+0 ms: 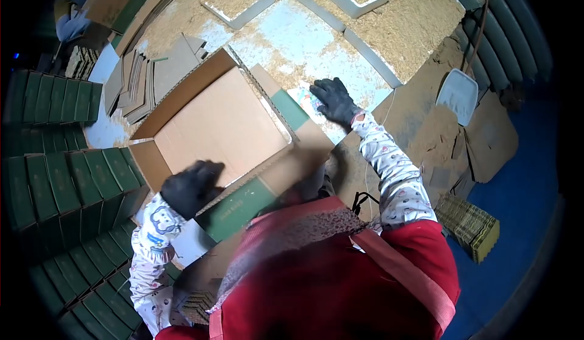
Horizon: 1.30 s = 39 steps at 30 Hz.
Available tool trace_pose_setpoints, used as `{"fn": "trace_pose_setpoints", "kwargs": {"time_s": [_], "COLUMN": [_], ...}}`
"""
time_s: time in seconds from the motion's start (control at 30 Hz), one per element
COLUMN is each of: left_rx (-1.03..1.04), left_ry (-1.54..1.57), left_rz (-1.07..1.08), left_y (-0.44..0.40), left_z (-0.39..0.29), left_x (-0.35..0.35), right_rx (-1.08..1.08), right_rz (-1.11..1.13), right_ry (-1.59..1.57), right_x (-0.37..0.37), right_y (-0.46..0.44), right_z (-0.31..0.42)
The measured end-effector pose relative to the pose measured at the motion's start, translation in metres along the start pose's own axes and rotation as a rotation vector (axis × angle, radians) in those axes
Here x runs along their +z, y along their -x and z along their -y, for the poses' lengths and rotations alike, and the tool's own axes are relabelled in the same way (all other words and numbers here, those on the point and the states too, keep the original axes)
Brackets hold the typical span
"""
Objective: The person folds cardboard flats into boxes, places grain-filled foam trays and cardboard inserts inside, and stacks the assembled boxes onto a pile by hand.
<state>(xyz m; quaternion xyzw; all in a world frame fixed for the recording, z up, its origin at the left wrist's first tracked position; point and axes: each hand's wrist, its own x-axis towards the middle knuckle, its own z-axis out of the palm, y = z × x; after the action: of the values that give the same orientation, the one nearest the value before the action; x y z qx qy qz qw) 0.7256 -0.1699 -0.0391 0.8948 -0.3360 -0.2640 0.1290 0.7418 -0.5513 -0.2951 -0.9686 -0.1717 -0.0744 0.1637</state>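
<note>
An open cardboard box (213,118), plain brown inside with green panels on its flaps, lies tilted in front of me. My left hand (191,188), in a dark glove, is at the box's near left rim, its fingers curled over the wall; the thumb side is partly hidden. My right hand (334,99), gloved too, reaches past the box's right side to the white tabletop (304,26). Its fingers are stretched out beside a small colourful printed sheet or bag (302,96), and I cannot tell whether they touch it.
Green cartons (61,185) are stacked along the left. Flattened cardboard (173,69) lies beyond the box. White divider strips (371,60) border loose yellowish shreds (420,23). On the right are a white dustpan (459,96) and a yellowish bundle (468,224). A co-worker's gloved hand (72,24) shows far left.
</note>
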Motion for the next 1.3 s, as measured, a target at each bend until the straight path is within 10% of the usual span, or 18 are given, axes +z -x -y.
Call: {"fn": "trace_pose_setpoints", "kwargs": {"time_s": [0.1, 0.47, 0.83, 0.97, 1.1, 1.17, 1.3], "left_rx": [-0.074, -0.153, -0.126, -0.235, -0.209, -0.088, -0.090], "left_ry": [-0.157, -0.450, -0.523, -0.617, -0.431, -0.393, -0.392], "left_rz": [-0.265, -0.172, -0.268, -0.115, -0.038, 0.169, -0.264], "left_y": [0.012, 0.018, 0.013, 0.012, 0.009, 0.017, 0.081], "left_z": [0.008, 0.021, 0.015, 0.030, 0.018, 0.029, 0.060], "left_x": [0.004, 0.023, 0.027, 0.048, 0.020, -0.001, -0.036], "right_rx": [-0.061, -0.008, 0.085, 0.114, -0.669, -0.782, -0.638], "right_rz": [0.118, 0.198, -0.086, -0.739, -0.437, 0.275, 0.179], "right_ry": [-0.020, -0.029, 0.010, -0.580, -0.197, 0.190, -0.172], "right_x": [0.005, -0.004, 0.015, -0.097, -0.167, -0.160, -0.197], "right_y": [-0.004, -0.001, -0.008, -0.088, -0.105, -0.106, -0.112], "right_z": [-0.008, -0.001, 0.000, 0.073, 0.177, 0.187, 0.152]}}
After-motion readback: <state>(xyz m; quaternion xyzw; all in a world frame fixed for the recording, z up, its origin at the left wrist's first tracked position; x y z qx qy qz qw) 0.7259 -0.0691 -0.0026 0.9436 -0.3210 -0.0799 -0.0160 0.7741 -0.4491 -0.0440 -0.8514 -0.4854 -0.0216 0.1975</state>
